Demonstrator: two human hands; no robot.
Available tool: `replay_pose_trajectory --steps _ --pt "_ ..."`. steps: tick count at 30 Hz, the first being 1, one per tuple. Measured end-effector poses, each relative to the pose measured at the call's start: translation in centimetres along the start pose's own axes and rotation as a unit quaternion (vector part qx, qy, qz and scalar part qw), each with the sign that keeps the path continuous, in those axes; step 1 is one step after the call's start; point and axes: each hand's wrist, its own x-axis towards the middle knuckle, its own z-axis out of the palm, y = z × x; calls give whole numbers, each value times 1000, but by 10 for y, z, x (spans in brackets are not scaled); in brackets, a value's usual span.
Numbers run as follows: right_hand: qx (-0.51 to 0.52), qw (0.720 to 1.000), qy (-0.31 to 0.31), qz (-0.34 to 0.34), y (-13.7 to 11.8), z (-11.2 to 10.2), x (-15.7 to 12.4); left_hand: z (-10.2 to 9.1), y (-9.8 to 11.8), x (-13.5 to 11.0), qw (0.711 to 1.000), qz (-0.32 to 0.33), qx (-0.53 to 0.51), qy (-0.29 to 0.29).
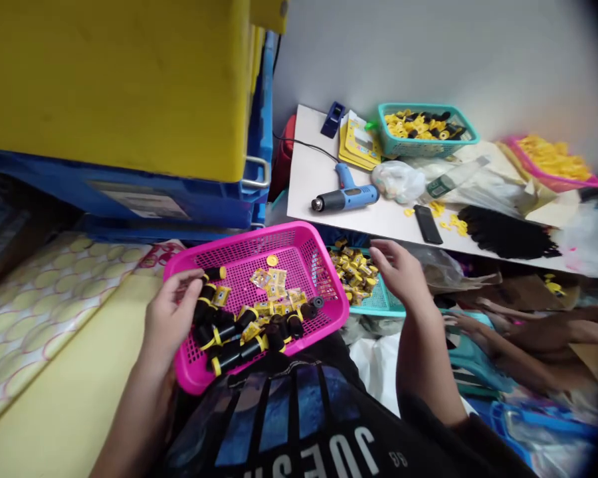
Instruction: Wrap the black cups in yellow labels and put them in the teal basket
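A pink mesh basket point(329, 265) rests on my lap. Inside it lie several black tubes with yellow ends point(239, 355) and small yellow printed packets point(278, 282). My left hand point(168, 315) is over the basket's left rim, thumb and fingers apart, its fingertips close to a black tube point(214, 273); whether they touch it I cannot tell. To the right, my right hand point(401, 275) is raised at the edge of a teal basket point(386, 302) filled with small yellow-and-black pieces point(353, 269). Its fingers are parted from the thumb, and nothing shows in them.
A white table holds a blue heat gun point(349, 197), a black phone point(427, 224), a teal basket point(393, 146) of yellow and black parts and a pink basket point(533, 172) of yellow parts. Stacked crates point(119, 86) stand at left. Another person's arms point(518, 338) appear at right.
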Motion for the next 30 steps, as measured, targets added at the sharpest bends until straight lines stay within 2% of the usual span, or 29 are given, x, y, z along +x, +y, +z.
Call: replay_pose_trajectory --steps 2,5,7,10,12,14,17,19,21,23,25,28,30 --pt "50 996 -18 -66 -31 16 7 -11 -9 0 985 65 157 -4" --pt "64 966 -143 -207 -85 55 17 -17 -23 -4 922 162 343 -83" --pt "27 944 -203 -261 -112 87 22 -13 -31 -9 879 199 417 -118" --pt "-60 925 -233 -293 -135 134 23 0 -36 -16 839 193 491 -134" --pt "-74 916 -242 -312 -142 157 19 11 -35 -17 830 176 508 -146" --pt "-71 907 -253 -329 -144 171 14 24 -31 -17 833 167 498 -173" --pt "-67 901 -263 -338 -139 176 11 34 -25 -14 842 185 434 -261" --pt "-66 912 -253 -315 -132 172 13 32 -20 -12 856 195 378 -294" --pt "-76 931 -241 -263 -122 167 14 23 -17 -8 878 187 360 -254" --pt "-88 942 -242 -215 -113 164 16 15 -15 -3 887 153 400 -174" --pt "-90 941 -258 -200 -107 165 18 16 -17 2 868 95 464 -149" --pt "-76 939 -273 -195 -104 170 25 34 -20 6 836 8 508 -208" --pt "-66 940 -276 -188 -104 172 32 47 -19 5 835 -2 502 -225"
